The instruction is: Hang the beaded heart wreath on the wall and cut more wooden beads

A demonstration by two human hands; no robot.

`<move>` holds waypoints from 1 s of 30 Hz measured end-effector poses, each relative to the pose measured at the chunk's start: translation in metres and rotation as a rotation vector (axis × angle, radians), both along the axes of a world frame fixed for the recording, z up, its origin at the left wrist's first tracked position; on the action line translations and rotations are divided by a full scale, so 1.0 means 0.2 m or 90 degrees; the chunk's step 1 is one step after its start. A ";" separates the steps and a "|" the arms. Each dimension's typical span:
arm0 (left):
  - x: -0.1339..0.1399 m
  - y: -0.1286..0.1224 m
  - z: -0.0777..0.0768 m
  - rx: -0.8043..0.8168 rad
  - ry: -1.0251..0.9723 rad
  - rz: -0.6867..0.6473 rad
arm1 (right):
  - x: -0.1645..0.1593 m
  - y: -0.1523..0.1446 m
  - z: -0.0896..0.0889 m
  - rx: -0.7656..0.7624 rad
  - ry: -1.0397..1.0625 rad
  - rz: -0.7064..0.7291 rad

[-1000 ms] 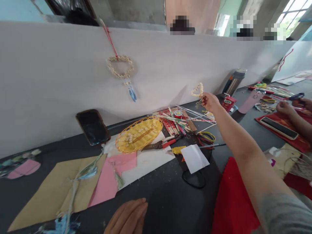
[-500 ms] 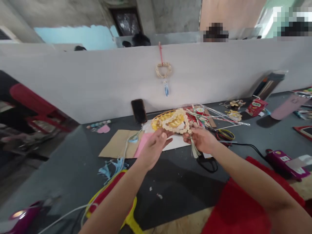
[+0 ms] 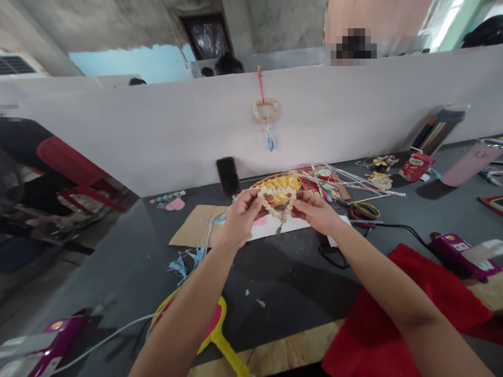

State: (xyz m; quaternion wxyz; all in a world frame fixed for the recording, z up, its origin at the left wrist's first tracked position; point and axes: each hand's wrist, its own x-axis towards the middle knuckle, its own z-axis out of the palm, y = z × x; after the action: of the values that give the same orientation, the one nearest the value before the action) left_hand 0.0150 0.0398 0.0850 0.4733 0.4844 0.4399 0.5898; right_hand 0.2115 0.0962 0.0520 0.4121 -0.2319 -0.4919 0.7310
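A heart-shaped, cream-coloured beaded wreath (image 3: 280, 213) is held up over the table between my two hands. My left hand (image 3: 244, 215) pinches its left side, thumb in front. On the other side, my right hand (image 3: 316, 210) grips its right edge with thumb and fingers. Below the heart's point a bit of pale tassel shows. Behind it lies a yellow woven basket-like piece (image 3: 293, 182), partly covered by the wreath and my fingers. A similar heart wreath (image 3: 265, 111) hangs by a red ribbon on the white partition, with a blue tassel under it.
A phone (image 3: 228, 176) leans near the partition. Brown cardboard (image 3: 190, 228) and blue tassels (image 3: 186, 264) lie left. Scissors (image 3: 363, 211), a red juice box (image 3: 417, 166) and a pink tumbler (image 3: 471, 162) stand or lie right. A yellow-framed red item (image 3: 223, 348) and red cloth (image 3: 365, 335) are near me.
My left hand has closed on the wreath's left side. The wreath has turned more upright, its point downward, and moved slightly left and nearer, with both hands now gripping it.
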 end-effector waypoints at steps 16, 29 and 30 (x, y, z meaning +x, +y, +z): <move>0.11 0.04 -0.15 -0.021 0.012 0.012 | -0.02 0.00 -0.07 0.553 -0.338 -0.337; 0.05 0.06 -0.11 -0.206 -0.147 -0.238 | 0.11 -0.01 0.07 0.444 -0.253 -0.304; 0.04 0.06 -0.10 -0.214 -0.139 -0.247 | 0.12 0.01 0.07 0.420 -0.247 -0.308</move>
State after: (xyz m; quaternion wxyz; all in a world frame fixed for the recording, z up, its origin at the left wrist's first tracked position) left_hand 0.0230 0.0523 0.0649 0.6960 0.4079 0.3767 0.4554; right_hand 0.2352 0.0981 0.0650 0.5231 -0.3296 -0.6982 0.3608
